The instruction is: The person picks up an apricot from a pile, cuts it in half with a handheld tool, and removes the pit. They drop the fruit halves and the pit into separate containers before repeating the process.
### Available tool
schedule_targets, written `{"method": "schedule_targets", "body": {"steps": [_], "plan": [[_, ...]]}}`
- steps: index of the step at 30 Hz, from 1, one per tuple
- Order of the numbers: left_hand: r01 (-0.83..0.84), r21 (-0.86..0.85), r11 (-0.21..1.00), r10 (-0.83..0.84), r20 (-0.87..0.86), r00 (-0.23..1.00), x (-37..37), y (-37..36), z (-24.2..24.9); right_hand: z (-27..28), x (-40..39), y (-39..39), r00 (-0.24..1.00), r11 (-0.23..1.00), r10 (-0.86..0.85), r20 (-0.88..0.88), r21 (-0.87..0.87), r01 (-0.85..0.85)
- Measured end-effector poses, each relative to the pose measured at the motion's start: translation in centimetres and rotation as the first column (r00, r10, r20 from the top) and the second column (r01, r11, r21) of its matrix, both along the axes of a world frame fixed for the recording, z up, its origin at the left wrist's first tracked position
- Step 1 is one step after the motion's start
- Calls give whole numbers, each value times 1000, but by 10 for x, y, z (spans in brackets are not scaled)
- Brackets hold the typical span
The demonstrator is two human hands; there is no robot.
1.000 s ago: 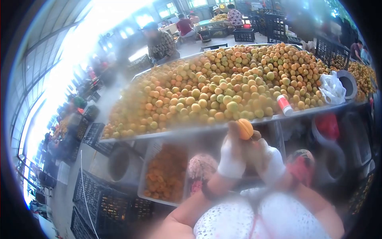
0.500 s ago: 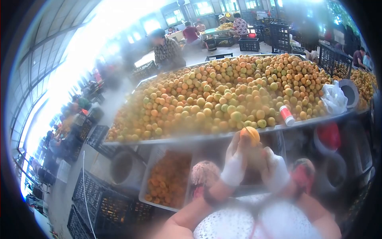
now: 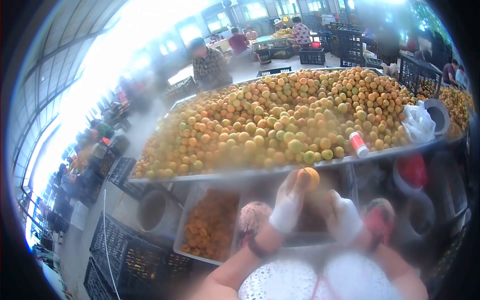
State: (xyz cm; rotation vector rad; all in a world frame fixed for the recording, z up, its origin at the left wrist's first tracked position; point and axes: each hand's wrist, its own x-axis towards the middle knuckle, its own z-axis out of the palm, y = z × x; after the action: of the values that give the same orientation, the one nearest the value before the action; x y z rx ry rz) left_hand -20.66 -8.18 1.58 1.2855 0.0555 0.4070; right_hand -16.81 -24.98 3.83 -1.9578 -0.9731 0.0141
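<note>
My left hand (image 3: pixel 289 200), in a white glove, holds an orange-yellow fruit (image 3: pixel 311 178) at its fingertips, just below the near edge of the fruit table (image 3: pixel 230 175). To the right of it, my right hand (image 3: pixel 343 212), also in a white glove, has its fingers curled closed; whatever lies in them is too blurred to make out. Beyond both hands a large heap of round fruit (image 3: pixel 250 122) covers the table. Below and left of my hands is a white crate (image 3: pixel 178 240) with orange fruit pieces in it.
A red and white container (image 3: pixel 358 144) and a plastic bag (image 3: pixel 419 122) lie on the table's right side. Black crates (image 3: pixel 110 245) stand at the lower left. A person in a checked shirt (image 3: pixel 212 67) is across the table; other people work farther back.
My hands have moved apart. The left has shifted slightly left with the fruit, and the right has come away from it and lower.
</note>
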Motion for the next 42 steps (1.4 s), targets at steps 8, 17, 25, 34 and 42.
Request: {"method": "schedule_targets", "body": {"steps": [8, 17, 25, 34, 42], "plan": [[-55, 31, 998, 54, 31, 998, -3, -7, 11, -5, 6, 2, 997, 1000, 4, -78, 15, -3], [-46, 31, 998, 47, -20, 999, 1, -4, 4, -8, 8, 3, 995, 1000, 22, -100, 5, -22], [14, -28, 1000, -17, -93, 996, -3, -2, 8, -11, 11, 3, 995, 999, 21, -97, -23, -23], [61, -106, 992, -76, -137, 988, 3, 3, -9, -32, 20, 4, 991, 999, 24, -130, 33, -20], [72, -97, 993, -88, -178, 980, 8, 2, -15, -37, 25, 0, 971, 999, 36, -238, -20, -42]]}}
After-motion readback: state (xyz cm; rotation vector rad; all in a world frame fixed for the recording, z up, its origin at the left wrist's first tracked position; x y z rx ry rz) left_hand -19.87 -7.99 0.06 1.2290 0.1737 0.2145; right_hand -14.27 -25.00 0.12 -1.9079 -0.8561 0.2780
